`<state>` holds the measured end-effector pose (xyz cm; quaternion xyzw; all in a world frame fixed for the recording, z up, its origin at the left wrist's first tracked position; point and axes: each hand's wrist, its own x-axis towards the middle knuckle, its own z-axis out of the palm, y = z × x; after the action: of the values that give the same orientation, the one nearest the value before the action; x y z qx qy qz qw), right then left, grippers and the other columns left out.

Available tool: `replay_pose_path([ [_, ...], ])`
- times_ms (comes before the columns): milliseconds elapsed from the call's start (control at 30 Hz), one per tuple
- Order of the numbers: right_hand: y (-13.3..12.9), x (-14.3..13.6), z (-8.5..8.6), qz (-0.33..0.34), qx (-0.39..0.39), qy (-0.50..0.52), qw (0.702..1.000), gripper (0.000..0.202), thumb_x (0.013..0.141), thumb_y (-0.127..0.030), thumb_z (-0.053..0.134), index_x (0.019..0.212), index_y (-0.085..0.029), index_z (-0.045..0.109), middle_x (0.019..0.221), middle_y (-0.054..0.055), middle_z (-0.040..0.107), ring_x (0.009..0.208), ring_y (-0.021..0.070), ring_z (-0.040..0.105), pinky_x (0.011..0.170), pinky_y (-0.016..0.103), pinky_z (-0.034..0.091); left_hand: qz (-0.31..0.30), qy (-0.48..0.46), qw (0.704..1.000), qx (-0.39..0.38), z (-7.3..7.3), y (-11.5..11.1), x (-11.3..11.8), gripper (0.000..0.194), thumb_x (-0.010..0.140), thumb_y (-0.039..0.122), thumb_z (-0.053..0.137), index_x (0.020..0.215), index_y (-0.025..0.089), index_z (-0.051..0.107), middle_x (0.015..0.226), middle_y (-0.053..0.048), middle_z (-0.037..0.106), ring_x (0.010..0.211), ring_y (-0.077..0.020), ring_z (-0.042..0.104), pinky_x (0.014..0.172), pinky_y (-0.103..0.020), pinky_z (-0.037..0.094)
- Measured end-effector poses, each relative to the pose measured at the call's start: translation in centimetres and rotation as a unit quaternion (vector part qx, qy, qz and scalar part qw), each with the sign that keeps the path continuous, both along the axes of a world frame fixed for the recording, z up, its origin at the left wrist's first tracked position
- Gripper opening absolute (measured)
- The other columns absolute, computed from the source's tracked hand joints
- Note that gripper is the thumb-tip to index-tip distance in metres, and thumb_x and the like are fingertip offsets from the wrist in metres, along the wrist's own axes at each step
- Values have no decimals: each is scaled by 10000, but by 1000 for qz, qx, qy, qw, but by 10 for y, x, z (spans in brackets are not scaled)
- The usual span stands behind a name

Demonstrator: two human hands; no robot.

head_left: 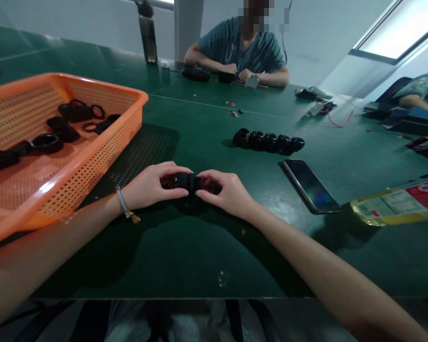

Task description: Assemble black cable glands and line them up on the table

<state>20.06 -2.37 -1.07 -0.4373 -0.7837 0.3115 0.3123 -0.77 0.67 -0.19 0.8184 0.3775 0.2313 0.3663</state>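
Note:
Between my two hands, just above the green table, is a small black cylindrical part [182, 181] with a ridged edge. My left hand [153, 185] wears a bracelet at the wrist and pinches the part's left side between thumb and fingers. From the right, my right hand [226, 190] grips the other end, where a black ring-like piece [197, 183] shows at the fingertips. Whether these are two pieces or one cannot be made out. Beyond my hands lies a row of several black round parts [270, 142], side by side.
At left stands an orange perforated basket [103, 164] with black parts and rings inside. A smartphone [311, 185] and a yellow packet [401, 202] lie to the right. Across the table [207, 256] a person [235, 52] handles small items near a tall bottle [148, 35].

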Motion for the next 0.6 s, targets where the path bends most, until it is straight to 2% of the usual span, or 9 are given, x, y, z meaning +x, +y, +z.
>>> replay_pose_path([
  [600, 0, 0, 0, -3, -2, -14, 1000, 201, 770, -260, 625, 925, -131, 634, 690, -9, 620, 577, 89, 526, 561, 223, 402, -3, 8, 1000, 8, 1, 0, 0, 475, 699, 440, 621, 1084, 162, 630, 901, -33, 581, 792, -158, 568, 714, -267, 484],
])
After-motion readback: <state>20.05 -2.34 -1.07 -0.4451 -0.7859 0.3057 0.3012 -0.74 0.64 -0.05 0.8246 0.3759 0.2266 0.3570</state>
